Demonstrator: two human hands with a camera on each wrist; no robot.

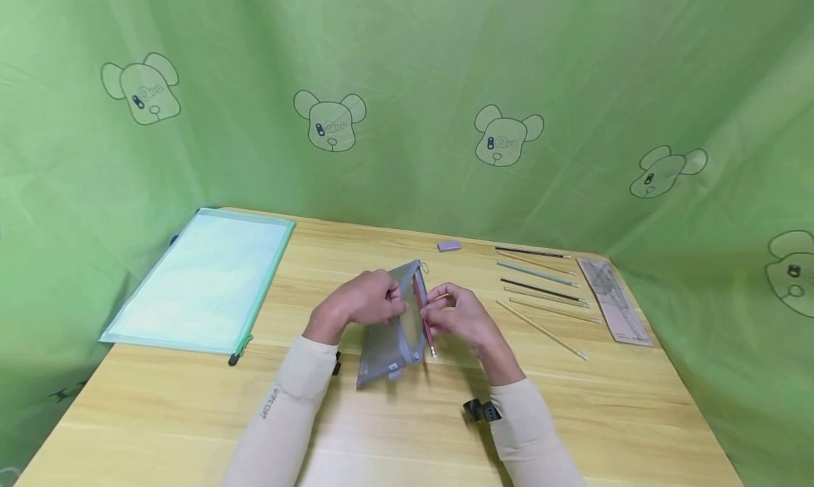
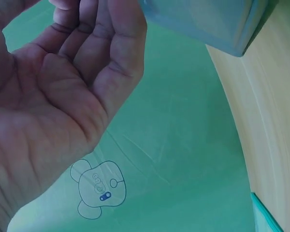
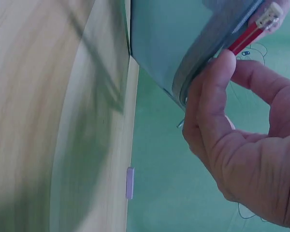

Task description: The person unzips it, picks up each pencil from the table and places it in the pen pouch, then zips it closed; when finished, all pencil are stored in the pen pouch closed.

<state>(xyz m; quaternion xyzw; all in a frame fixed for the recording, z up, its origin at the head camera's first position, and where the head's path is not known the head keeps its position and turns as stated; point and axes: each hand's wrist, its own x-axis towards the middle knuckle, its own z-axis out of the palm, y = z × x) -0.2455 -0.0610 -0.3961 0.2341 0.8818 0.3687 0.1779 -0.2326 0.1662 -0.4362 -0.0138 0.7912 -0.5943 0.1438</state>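
Note:
A blue-grey mesh zip pouch (image 1: 384, 345) is held up over the middle of the table, its mouth spread toward the right. My left hand (image 1: 372, 297) pinches the pouch's near-left edge with curled fingers. At the mouth, my right hand (image 1: 459, 316) grips a red pencil (image 1: 427, 326) and touches the pouch's zip edge. The pencil slants along the opening, its eraser end (image 3: 269, 18) sticking out toward me; its other end lies within the mouth. In the left wrist view the fingertips of my left hand (image 2: 72, 82) are cut off at the top.
Several pencils (image 1: 540, 294) lie to the right, beside a ruler set in a clear packet (image 1: 613, 302). A purple eraser (image 1: 449, 246) is near the back edge. On the left lies a large teal-edged zip folder (image 1: 203, 282). Green curtains surround the wooden table (image 1: 394, 437).

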